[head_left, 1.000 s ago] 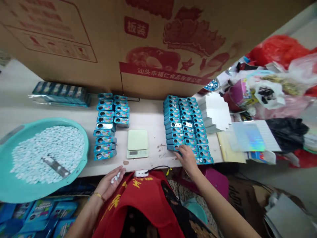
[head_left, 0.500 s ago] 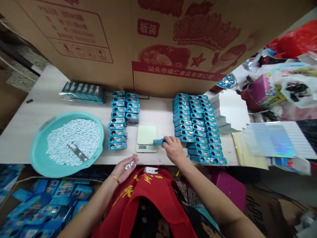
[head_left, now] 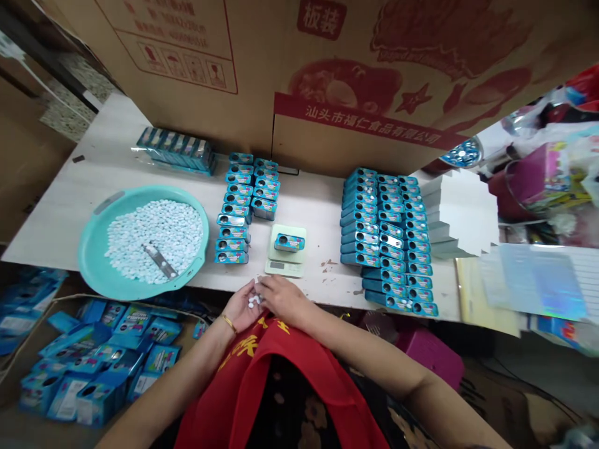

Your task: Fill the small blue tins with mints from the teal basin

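My left hand (head_left: 239, 310) is cupped palm up at the table's front edge, holding several small white tablets (head_left: 254, 302). Over its fingers reaches my right hand (head_left: 285, 302), with fingers bent together at the tablets; its fingertips are partly hidden, so I cannot tell what they pinch. Just beyond both hands, a small blue box (head_left: 289, 242) with a round dark opening lies on a pale green digital scale (head_left: 285, 268). To the left, a turquoise basin (head_left: 88, 249) contains many more white tablets and a metal scoop (head_left: 160, 260).
Rows of blue boxes (head_left: 233, 244) stand left of the scale, and a larger block of blue boxes (head_left: 393, 264) stands right. A big cardboard carton (head_left: 253, 81) walls off the back. White folded card (head_left: 468, 215) sits far right. Below left, a carton contains loose blue packs (head_left: 135, 324).
My right hand has put the blue box down on the scale, let it go and moved left to the tablets in my left palm. The view has shifted slightly.
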{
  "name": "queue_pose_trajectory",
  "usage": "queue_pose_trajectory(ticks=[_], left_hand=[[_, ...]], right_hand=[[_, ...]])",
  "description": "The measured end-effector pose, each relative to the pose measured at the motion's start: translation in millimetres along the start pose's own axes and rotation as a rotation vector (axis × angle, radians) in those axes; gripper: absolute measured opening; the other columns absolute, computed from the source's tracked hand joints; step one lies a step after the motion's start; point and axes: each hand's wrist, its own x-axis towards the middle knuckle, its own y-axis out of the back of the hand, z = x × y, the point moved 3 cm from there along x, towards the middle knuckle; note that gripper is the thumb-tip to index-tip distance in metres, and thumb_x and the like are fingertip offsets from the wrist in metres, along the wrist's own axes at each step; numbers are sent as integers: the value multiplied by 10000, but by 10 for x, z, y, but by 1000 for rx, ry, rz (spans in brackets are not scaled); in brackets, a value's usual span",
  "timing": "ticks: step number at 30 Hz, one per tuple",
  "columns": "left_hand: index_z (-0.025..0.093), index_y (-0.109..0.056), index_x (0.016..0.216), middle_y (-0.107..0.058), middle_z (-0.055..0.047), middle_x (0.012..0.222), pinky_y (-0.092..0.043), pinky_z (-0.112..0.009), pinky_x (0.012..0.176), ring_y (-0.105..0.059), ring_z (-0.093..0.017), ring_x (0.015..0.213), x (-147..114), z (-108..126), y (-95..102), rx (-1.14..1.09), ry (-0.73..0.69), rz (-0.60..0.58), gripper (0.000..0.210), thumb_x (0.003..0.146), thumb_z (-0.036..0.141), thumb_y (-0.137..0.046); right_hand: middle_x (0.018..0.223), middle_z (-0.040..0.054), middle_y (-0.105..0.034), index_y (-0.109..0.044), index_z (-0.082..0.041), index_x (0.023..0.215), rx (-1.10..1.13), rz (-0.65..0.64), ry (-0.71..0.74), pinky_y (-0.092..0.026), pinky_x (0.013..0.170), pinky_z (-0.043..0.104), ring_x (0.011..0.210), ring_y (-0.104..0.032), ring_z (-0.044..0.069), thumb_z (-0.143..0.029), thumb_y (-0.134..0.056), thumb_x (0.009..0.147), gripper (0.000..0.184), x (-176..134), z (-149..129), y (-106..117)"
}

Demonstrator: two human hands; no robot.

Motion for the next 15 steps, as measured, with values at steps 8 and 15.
queue_pose_trajectory(ticks=[8,15], left_hand=[[102,-553,791,-615,-30,648,-469,-241,621,-593,-110,582,35,-168,92,45,69,14,198,841,233,-413],[106,-553,743,-604,-41,627,-464,-250,642,-582,-117,574,59,-203,100,69,75,9,183,831,181,-411]], right_hand=[[924,54,-544,-550,-156,971,7,-112,55,-427,755,262,889,-475,161,-162,-461,818,177,-96,-145,-191],[913,48,-553,-532,-145,991,92,-112,-1,-454,700,268,850,-482,171,-147,-488,789,207,-138,-98,-254]])
